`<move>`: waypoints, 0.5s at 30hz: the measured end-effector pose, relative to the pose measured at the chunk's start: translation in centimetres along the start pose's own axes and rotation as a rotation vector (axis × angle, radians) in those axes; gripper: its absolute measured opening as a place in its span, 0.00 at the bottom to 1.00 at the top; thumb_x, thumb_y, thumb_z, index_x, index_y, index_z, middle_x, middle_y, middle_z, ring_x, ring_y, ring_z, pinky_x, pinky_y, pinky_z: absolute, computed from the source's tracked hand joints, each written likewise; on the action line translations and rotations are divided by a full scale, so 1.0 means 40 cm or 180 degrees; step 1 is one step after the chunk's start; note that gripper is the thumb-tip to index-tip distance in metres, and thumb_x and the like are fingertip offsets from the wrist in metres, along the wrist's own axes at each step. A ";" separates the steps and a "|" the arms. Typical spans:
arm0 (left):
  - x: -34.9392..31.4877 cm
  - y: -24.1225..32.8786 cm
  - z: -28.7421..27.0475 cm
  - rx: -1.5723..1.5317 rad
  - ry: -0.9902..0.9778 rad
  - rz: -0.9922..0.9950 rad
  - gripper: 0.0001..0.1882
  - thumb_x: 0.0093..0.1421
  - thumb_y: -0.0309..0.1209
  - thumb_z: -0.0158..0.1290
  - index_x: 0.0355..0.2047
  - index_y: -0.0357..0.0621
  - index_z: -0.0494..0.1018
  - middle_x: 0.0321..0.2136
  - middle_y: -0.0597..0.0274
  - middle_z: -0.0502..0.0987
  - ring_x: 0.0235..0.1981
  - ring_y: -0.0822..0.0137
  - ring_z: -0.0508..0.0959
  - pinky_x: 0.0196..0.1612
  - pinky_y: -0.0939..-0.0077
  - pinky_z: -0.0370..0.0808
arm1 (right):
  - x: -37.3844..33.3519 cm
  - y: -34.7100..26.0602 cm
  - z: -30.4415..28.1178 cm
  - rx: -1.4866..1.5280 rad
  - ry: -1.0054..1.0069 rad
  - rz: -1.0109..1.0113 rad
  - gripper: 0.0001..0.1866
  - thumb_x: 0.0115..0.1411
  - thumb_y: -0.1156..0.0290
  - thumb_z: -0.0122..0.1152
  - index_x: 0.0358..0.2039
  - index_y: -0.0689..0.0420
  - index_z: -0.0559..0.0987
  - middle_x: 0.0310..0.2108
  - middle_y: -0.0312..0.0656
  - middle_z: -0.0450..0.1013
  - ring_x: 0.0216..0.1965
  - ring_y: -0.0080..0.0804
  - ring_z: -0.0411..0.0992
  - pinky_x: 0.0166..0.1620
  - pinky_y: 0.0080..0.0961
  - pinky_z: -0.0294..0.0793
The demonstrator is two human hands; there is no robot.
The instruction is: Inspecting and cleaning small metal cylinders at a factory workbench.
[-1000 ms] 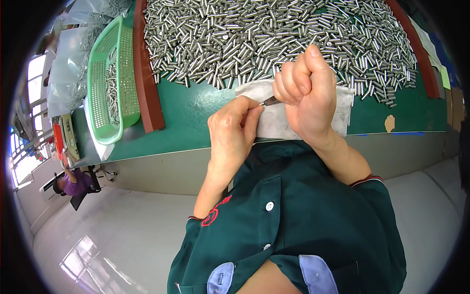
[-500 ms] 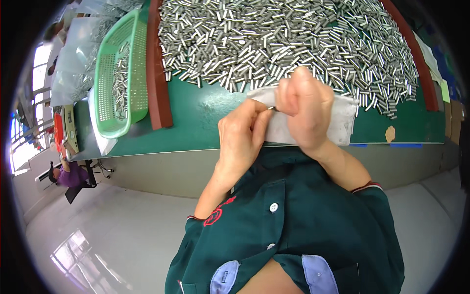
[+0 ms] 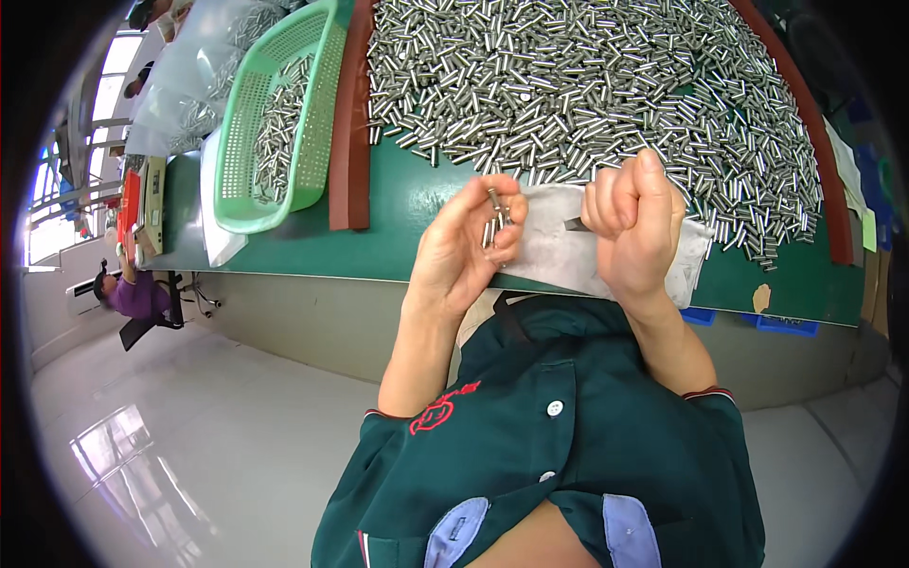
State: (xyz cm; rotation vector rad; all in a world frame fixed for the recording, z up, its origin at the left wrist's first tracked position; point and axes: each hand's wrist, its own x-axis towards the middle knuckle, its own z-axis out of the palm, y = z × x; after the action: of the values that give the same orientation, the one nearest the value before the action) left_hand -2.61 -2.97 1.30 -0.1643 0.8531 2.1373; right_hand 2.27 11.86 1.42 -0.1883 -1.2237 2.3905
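Observation:
My left hand is turned palm up, its fingers curled round several small metal pins. To its right, my right hand makes a fist with the thumb on top. Out of that fist, toward the left hand, sticks the dark flat end of a small tool; the rest of it is hidden in the fingers. Both hands hover over a whitish cloth at the table's near edge. Beyond them spreads a wide layer of loose metal pins.
A green plastic basket with pins inside stands at the left, beside a red-brown bar. Another such bar bounds the right. Clear bags of metal parts lie far left. A seated person in purple is further off.
My hands have moved apart. The left hand has rolled palm up and shows the pins in it; the right has shifted right, with the tool's end now visible. The view has shifted slightly.

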 end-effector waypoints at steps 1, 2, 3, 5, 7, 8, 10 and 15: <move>-0.003 0.004 0.001 0.0019 0.0106 0.0066 0.11 0.60 0.34 0.40 0.33 0.38 0.65 0.23 0.63 0.64 0.18 0.80 0.58 0.20 0.87 0.56 | 0.000 0.000 -0.001 0.0005 -0.0005 -0.0004 0.23 0.62 0.64 0.30 0.09 0.53 0.54 0.06 0.30 0.47 0.09 0.16 0.40 0.14 0.18 0.42; 0.003 0.008 -0.005 0.0410 0.0092 0.0418 0.12 0.60 0.35 0.41 0.25 0.39 0.66 0.19 0.65 0.64 0.17 0.80 0.57 0.19 0.86 0.55 | 0.000 0.000 -0.005 0.0142 -0.0008 -0.0012 0.23 0.62 0.65 0.32 0.09 0.54 0.55 0.06 0.31 0.49 0.09 0.16 0.43 0.14 0.17 0.43; 0.010 0.019 -0.017 0.1156 0.0234 0.0693 0.12 0.60 0.34 0.42 0.24 0.40 0.67 0.18 0.67 0.65 0.16 0.79 0.58 0.19 0.86 0.55 | 0.000 0.001 -0.007 0.0278 -0.0009 -0.0020 0.23 0.62 0.66 0.35 0.08 0.56 0.56 0.06 0.32 0.51 0.10 0.16 0.45 0.14 0.17 0.43; 0.026 0.025 -0.012 0.2847 0.0890 0.1527 0.09 0.56 0.30 0.47 0.23 0.38 0.70 0.11 0.70 0.64 0.14 0.79 0.60 0.18 0.85 0.56 | 0.000 0.001 -0.007 0.0300 -0.0017 -0.0009 0.23 0.62 0.66 0.35 0.08 0.56 0.56 0.06 0.32 0.51 0.10 0.16 0.45 0.14 0.17 0.43; 0.044 0.031 -0.012 0.4698 0.1409 0.2474 0.05 0.51 0.27 0.52 0.26 0.37 0.71 0.09 0.67 0.62 0.12 0.78 0.62 0.16 0.82 0.57 | 0.000 0.002 -0.007 0.0321 -0.0013 -0.0004 0.23 0.62 0.66 0.35 0.08 0.56 0.56 0.06 0.32 0.51 0.10 0.16 0.45 0.14 0.17 0.43; 0.052 0.031 -0.017 0.5043 0.1545 0.2502 0.07 0.48 0.27 0.54 0.27 0.38 0.70 0.07 0.64 0.60 0.09 0.71 0.61 0.15 0.76 0.58 | 0.000 0.002 -0.008 0.0324 -0.0016 0.0000 0.23 0.62 0.66 0.35 0.08 0.56 0.56 0.06 0.32 0.51 0.10 0.16 0.45 0.14 0.17 0.43; 0.065 0.034 -0.019 0.5651 0.1440 0.2356 0.07 0.48 0.28 0.54 0.26 0.40 0.70 0.07 0.62 0.61 0.09 0.64 0.63 0.15 0.72 0.59 | -0.001 0.002 -0.008 0.0332 -0.0014 -0.0001 0.23 0.62 0.66 0.35 0.08 0.56 0.56 0.06 0.32 0.51 0.10 0.16 0.45 0.14 0.17 0.43; 0.070 0.045 -0.015 0.5698 0.1415 0.2186 0.06 0.48 0.28 0.54 0.26 0.41 0.70 0.07 0.60 0.62 0.09 0.60 0.64 0.16 0.69 0.59 | -0.004 0.000 -0.010 0.0361 -0.0017 -0.0002 0.23 0.62 0.65 0.35 0.08 0.56 0.56 0.06 0.32 0.51 0.10 0.16 0.45 0.14 0.17 0.44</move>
State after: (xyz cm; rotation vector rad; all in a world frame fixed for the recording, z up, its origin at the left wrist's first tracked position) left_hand -5.88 -2.35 0.73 0.6746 2.9707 1.0236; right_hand 2.52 12.08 1.15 -0.1459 -1.0864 2.4530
